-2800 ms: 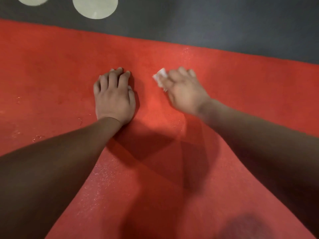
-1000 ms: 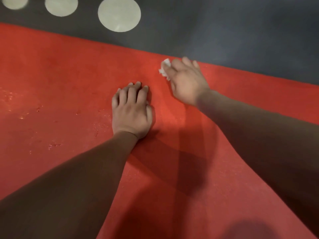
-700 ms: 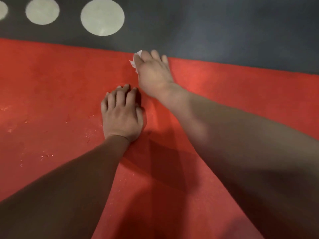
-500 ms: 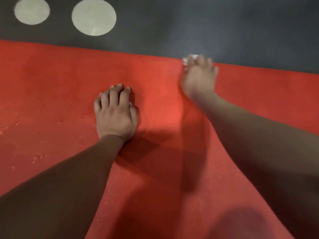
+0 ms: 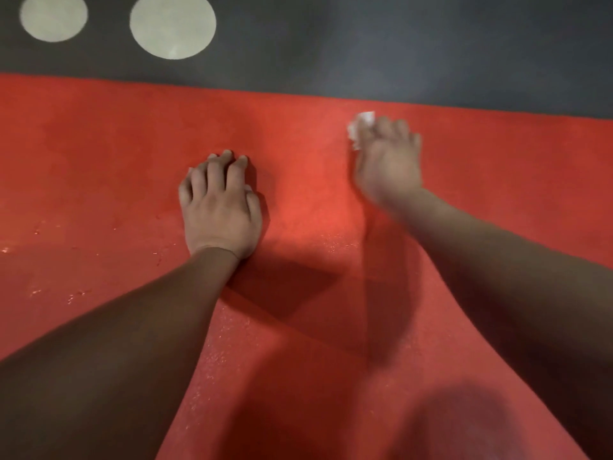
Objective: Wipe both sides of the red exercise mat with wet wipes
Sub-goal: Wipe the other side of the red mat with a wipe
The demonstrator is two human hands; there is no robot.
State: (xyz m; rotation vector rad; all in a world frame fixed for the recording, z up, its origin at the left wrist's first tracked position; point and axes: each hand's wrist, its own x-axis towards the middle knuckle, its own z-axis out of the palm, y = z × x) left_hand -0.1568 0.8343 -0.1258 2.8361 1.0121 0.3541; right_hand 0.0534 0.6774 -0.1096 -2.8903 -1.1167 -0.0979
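The red exercise mat (image 5: 315,207) lies flat and fills most of the view. Its far edge runs across the top against the floor. My left hand (image 5: 220,207) rests palm down on the mat near the middle, fingers bent, with nothing visibly in it. My right hand (image 5: 388,161) is blurred by motion just short of the far edge. It grips a crumpled white wet wipe (image 5: 361,127) against the mat, and the wipe sticks out past the fingertips.
Beyond the mat lies dark grey floor (image 5: 398,44) with two pale round marks (image 5: 172,24) at the top left. Small wet specks (image 5: 76,293) dot the mat's left part. Shadows of my arms and head fall on the near part.
My right hand swept the wipe left and then right along the mat's far edge, and now sits slightly nearer to me. My left hand stayed planted on the mat.
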